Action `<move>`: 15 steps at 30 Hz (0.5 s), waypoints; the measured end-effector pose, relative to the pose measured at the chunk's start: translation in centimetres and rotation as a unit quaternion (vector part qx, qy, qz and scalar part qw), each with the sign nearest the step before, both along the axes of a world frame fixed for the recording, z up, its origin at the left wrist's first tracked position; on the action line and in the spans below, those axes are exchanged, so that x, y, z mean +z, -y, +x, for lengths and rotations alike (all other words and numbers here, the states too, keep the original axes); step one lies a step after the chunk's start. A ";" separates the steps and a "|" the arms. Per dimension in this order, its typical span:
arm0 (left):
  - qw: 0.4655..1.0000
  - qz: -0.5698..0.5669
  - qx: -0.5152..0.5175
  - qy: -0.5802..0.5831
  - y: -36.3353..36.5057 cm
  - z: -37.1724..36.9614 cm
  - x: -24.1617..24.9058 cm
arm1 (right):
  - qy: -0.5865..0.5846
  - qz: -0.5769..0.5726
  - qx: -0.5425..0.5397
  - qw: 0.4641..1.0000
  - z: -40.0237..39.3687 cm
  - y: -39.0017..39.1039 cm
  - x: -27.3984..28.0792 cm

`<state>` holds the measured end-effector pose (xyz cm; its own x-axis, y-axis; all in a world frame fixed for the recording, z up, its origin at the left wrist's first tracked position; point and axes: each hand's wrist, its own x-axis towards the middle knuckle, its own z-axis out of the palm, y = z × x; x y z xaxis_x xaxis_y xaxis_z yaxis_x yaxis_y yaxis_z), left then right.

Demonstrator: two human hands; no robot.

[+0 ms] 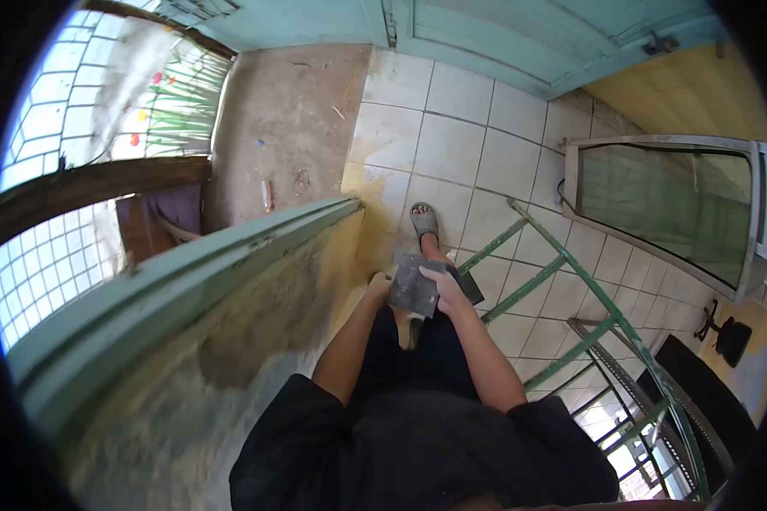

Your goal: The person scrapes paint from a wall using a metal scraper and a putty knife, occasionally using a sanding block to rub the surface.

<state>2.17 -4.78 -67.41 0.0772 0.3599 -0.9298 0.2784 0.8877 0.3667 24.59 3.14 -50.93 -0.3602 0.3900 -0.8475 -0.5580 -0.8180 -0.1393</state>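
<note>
A worn dark grey sheet [412, 288] with pale specks, looking like sandpaper, is held out in front of my body. My left hand [379, 287] is closed on its left edge. At its right side my right hand [447, 289] grips it, the thumb lying across its face. Just below the sheet shows a tan, wood-coloured piece [407, 330], partly covered, whose kind I cannot tell. One foot in a grey sandal [423, 220] stands on the tiles beyond my hands.
Left of me runs a wall with peeling plaster [264, 315] and a green top ledge [230, 251]. A green metal ladder-like frame [562, 255] leans at right. Behind it is a framed glass panel [665, 204]. Pale tiles [452, 94] meet bare concrete [294, 111] ahead, before a light-blue door [503, 34].
</note>
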 end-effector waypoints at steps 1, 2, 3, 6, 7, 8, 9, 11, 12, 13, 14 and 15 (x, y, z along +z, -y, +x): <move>1.000 0.002 0.006 -0.002 0.4 0.1 4.1 | -0.016 0.022 0.054 0.998 0.1 -0.7 2.1; 0.997 0.051 0.052 0.027 0.0 0.6 9.9 | -0.015 0.025 0.062 0.998 0.4 -1.0 4.1; 0.988 0.108 0.096 0.054 -1.9 1.2 15.7 | -0.005 0.044 0.089 0.995 0.5 -2.1 5.9; 0.978 0.189 0.085 -0.005 -3.3 1.8 27.4 | 0.002 0.109 0.146 0.983 0.7 -5.2 14.5; 0.975 0.199 0.099 -0.012 -3.2 1.8 30.0 | 0.003 0.159 0.186 0.970 0.9 -5.7 16.2; 0.958 0.277 0.041 -0.063 -3.4 1.7 32.3 | 0.004 0.212 0.224 0.951 1.0 -6.4 17.8; 0.930 0.347 -0.018 -0.118 -3.3 1.7 34.4 | 0.007 0.238 0.249 0.939 1.0 -6.7 19.5; 0.905 0.399 -0.002 -0.144 -2.8 2.0 37.9 | 0.005 0.274 0.266 0.924 0.5 -7.1 21.7; 0.884 0.439 0.002 -0.160 -2.3 2.3 39.3 | 0.009 0.296 0.272 0.916 0.1 -6.9 22.6; 0.880 0.446 0.012 -0.165 -1.8 2.5 40.6 | 0.007 0.305 0.281 0.910 -0.3 -6.8 23.5; 0.871 0.458 0.012 -0.175 -1.1 2.6 41.7 | 0.043 0.329 0.292 0.897 -0.6 -6.5 24.4; 0.864 0.468 0.012 -0.185 -0.2 2.8 42.5 | 0.078 0.351 0.302 0.883 -0.9 -6.0 25.2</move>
